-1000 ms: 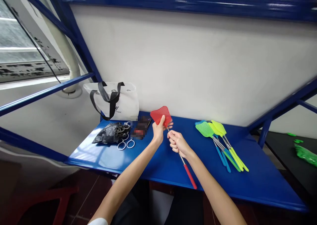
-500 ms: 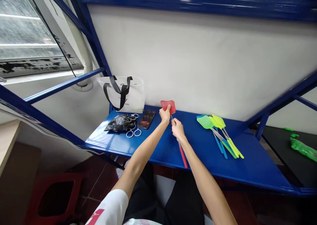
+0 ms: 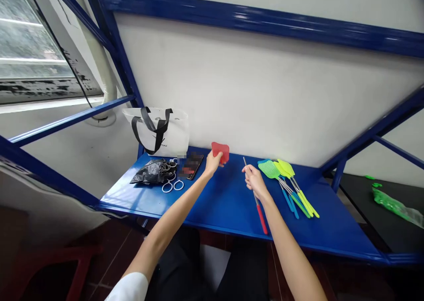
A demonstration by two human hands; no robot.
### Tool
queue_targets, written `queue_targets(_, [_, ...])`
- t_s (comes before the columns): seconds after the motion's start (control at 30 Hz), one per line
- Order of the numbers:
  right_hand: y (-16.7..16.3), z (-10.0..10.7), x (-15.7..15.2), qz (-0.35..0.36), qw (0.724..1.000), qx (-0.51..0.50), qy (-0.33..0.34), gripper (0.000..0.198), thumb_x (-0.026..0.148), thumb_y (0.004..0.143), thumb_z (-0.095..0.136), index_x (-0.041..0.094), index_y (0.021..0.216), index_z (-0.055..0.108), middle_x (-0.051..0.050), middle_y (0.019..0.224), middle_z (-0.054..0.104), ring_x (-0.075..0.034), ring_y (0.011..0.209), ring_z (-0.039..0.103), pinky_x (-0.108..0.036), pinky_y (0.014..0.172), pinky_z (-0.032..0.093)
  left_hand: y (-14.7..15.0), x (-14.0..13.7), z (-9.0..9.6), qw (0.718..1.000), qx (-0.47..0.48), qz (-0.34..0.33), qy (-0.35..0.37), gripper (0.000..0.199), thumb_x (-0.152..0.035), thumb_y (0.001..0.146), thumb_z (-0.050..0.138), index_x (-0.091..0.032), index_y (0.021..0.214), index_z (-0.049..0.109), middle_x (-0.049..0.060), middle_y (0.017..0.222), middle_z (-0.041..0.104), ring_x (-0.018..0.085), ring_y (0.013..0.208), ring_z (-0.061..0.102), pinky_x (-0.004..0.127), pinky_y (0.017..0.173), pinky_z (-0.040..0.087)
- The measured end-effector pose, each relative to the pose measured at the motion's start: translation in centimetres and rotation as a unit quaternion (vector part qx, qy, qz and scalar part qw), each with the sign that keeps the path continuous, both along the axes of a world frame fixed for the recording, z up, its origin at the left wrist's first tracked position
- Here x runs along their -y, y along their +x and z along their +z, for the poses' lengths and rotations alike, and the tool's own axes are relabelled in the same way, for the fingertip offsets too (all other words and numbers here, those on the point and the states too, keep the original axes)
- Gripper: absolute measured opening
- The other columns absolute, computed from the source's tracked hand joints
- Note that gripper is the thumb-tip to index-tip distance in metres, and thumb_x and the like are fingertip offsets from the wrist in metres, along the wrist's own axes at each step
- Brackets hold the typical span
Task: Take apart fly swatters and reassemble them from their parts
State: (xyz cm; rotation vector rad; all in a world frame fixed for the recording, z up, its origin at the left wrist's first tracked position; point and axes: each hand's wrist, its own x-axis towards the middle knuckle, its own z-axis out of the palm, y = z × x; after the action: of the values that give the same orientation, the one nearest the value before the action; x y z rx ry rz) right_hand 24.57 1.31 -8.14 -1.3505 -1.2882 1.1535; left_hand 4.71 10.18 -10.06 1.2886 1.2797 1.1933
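Observation:
My left hand [image 3: 213, 163] grips a red mesh fly swatter head [image 3: 221, 150] above the back of the blue table. Apart from it, to the right, my right hand [image 3: 254, 180] is closed around the metal rod of a red-handled fly swatter stick [image 3: 261, 219]. The rod's bare tip sticks up past my fingers, and the red grip points down toward the table's front edge. Just right of that hand lies a bunch of fly swatters: a green one [image 3: 270, 169], yellow ones [image 3: 286, 166] and blue handles [image 3: 291, 201].
A white bag with black straps [image 3: 172, 133] stands at the back left of the blue table [image 3: 218, 203]. Before it lie a black plastic bag [image 3: 149, 173], white-ringed scissors [image 3: 168, 186] and a phone [image 3: 192, 165]. Blue frame bars [image 3: 232, 18] surround the table. A green package [image 3: 394, 203] lies far right.
The red head and the rod, close together before, are now apart. My right hand has moved right with the rod, my left slightly left with the head. The camera view has shifted.

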Motion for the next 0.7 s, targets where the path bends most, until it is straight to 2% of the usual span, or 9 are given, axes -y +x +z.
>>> queue_targets(0.13, [0.3, 1.3, -1.4, -0.011, 0.974, -0.226, 0.031, 0.043, 0.064, 0.093, 0.077, 0.028, 0.095, 0.054, 0.014, 0.059, 0.026, -0.007, 0.043, 0.016, -0.018, 0.04, 0.015, -1.3, 1.2, -2.6, 0.995, -0.1, -0.017, -0.01, 0.023, -0.036, 0.092, 0.078, -0.016, 0.101, 0.076, 0.013, 0.099, 0.082, 0.031, 0.103, 0.077, 0.039, 0.094, 0.06])
queue_targets(0.2, [0.5, 1.5, -2.4, -0.047, 0.956, -0.281, 0.073, 0.043, 0.062, 0.093, 0.08, 0.027, 0.095, 0.054, 0.014, 0.058, 0.025, -0.007, 0.043, 0.016, -0.018, 0.04, 0.016, -1.5, 1.9, -2.7, 0.988, -0.153, 0.025, 0.021, 0.031, -0.038, 0.092, 0.078, -0.016, 0.114, 0.075, 0.017, 0.121, 0.079, 0.036, 0.125, 0.069, 0.046, 0.108, 0.053])
queue_targets(0.3, [0.9, 0.9, -4.2, -0.126, 0.924, -0.335, 0.134, 0.043, 0.06, 0.094, 0.08, 0.027, 0.092, 0.052, 0.014, 0.056, 0.025, -0.008, 0.044, 0.014, -0.019, 0.04, 0.017, -1.1, 3.3, -2.0, 0.959, -0.229, 0.1, 0.134, 0.047, -0.045, 0.105, 0.063, -0.017, 0.143, 0.062, 0.02, 0.155, 0.061, 0.036, 0.145, 0.055, 0.053, 0.121, 0.041])
queue_targets(0.37, [1.3, 0.0, -5.4, -0.175, 0.904, -0.352, 0.171, 0.044, 0.061, 0.097, 0.077, 0.028, 0.089, 0.049, 0.014, 0.055, 0.024, -0.008, 0.044, 0.013, -0.02, 0.04, 0.018, -0.6, 4.4, -1.5, 0.96, -0.216, 0.016, 0.179, 0.046, -0.051, 0.111, 0.053, -0.022, 0.144, 0.061, 0.017, 0.15, 0.065, 0.031, 0.137, 0.061, 0.048, 0.118, 0.044])
queue_targets(0.47, [1.7, -1.4, -6.5, -0.224, 0.883, -0.349, 0.221, 0.046, 0.062, 0.1, 0.072, 0.028, 0.086, 0.044, 0.014, 0.054, 0.022, -0.009, 0.043, 0.014, -0.022, 0.04, 0.019, 0.8, 5.6, -1.4, 0.944, -0.195, -0.226, 0.141, 0.045, -0.058, 0.113, 0.046, -0.025, 0.14, 0.062, 0.008, 0.116, 0.077, 0.025, 0.104, 0.073, 0.036, 0.092, 0.054])
queue_targets(0.5, [1.8, -1.7, -6.7, -0.235, 0.877, -0.347, 0.233, 0.045, 0.061, 0.101, 0.071, 0.028, 0.086, 0.043, 0.014, 0.054, 0.022, -0.01, 0.043, 0.015, -0.022, 0.04, 0.019, 1.2, 5.8, -1.5, 0.933, -0.203, -0.271, 0.123, 0.044, -0.058, 0.114, 0.044, -0.025, 0.136, 0.063, 0.006, 0.104, 0.076, 0.024, 0.092, 0.073, 0.034, 0.082, 0.053])
queue_targets(0.53, [1.9, -2.0, -6.8, -0.242, 0.873, -0.347, 0.243, 0.044, 0.059, 0.102, 0.07, 0.028, 0.087, 0.044, 0.013, 0.055, 0.022, -0.01, 0.042, 0.016, -0.022, 0.04, 0.02, 1.6, 5.9, -1.8, 0.926, -0.214, -0.291, 0.111, 0.043, -0.057, 0.115, 0.041, -0.024, 0.132, 0.064, 0.004, 0.094, 0.074, 0.023, 0.083, 0.071, 0.032, 0.075, 0.051])
queue_targets(0.6, [2.0, -2.2, -6.7, -0.236, 0.871, -0.352, 0.25, 0.041, 0.057, 0.102, 0.072, 0.028, 0.089, 0.046, 0.013, 0.057, 0.026, -0.01, 0.043, 0.023, -0.023, 0.042, 0.023, 2.0, 5.8, -2.2, 0.925, -0.236, -0.277, 0.107, 0.042, -0.053, 0.116, 0.036, -0.024, 0.123, 0.065, 0.002, 0.084, 0.069, 0.022, 0.073, 0.066, 0.03, 0.069, 0.044])
queue_targets(0.7, [1.6, -2.1, -6.5, -0.2, 0.883, -0.357, 0.228, 0.042, 0.06, 0.098, 0.078, 0.028, 0.091, 0.051, 0.009, 0.061, 0.045, -0.013, 0.053, 0.05, -0.026, 0.053, 0.045, 1.5, 5.2, -2.5, 0.933, -0.24, -0.238, 0.126, 0.039, -0.052, 0.116, 0.038, -0.024, 0.119, 0.066, 0.0, 0.081, 0.065, 0.021, 0.071, 0.062, 0.029, 0.069, 0.04])
